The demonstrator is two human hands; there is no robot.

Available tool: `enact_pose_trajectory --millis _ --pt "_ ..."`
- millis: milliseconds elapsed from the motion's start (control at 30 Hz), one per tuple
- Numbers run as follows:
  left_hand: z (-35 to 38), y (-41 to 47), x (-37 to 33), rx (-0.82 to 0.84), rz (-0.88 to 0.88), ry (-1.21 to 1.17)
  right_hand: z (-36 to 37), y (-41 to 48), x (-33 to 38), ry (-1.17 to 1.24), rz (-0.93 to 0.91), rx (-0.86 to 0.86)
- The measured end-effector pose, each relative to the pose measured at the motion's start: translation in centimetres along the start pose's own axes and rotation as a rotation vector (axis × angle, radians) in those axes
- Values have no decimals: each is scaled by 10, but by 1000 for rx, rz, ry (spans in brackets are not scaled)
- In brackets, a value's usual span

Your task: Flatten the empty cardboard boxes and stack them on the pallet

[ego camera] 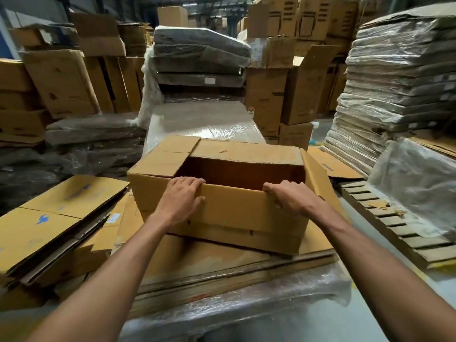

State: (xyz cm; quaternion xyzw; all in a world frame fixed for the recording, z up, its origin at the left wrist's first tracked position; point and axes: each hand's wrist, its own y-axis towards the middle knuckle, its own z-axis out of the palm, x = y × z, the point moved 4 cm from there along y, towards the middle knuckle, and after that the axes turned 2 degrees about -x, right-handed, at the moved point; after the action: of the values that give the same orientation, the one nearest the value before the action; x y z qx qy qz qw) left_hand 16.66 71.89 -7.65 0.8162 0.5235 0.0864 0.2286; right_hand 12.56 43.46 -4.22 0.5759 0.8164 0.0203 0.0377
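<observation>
tan-yellow cardboard box [234, 213] is showing a dark brown inside
blue printed marks are dotting the yellow flattened boxes [56, 218]

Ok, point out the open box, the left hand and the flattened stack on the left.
open box [234, 213]: head view, near wall below the rim.
left hand [181, 197]: head view, back of the hand.
flattened stack [49, 233]: head view, top sheet.

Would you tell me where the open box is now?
Head view, centre: open box on the flattened stack, left hand and right hand gripping its near rim.
</observation>
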Motion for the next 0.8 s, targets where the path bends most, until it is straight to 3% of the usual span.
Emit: enact_pose_trajectory --millis 267,533,800 --pt "31 -23 -70 -10 10 -15 26 -36 -46 -1 234 -103" --pt "47 -53 -81 -95 -7 54 52 -12 49 229 78 -151" --pt "48 -67 -87 -123 11 75 79 -9 61 146 59 -297"
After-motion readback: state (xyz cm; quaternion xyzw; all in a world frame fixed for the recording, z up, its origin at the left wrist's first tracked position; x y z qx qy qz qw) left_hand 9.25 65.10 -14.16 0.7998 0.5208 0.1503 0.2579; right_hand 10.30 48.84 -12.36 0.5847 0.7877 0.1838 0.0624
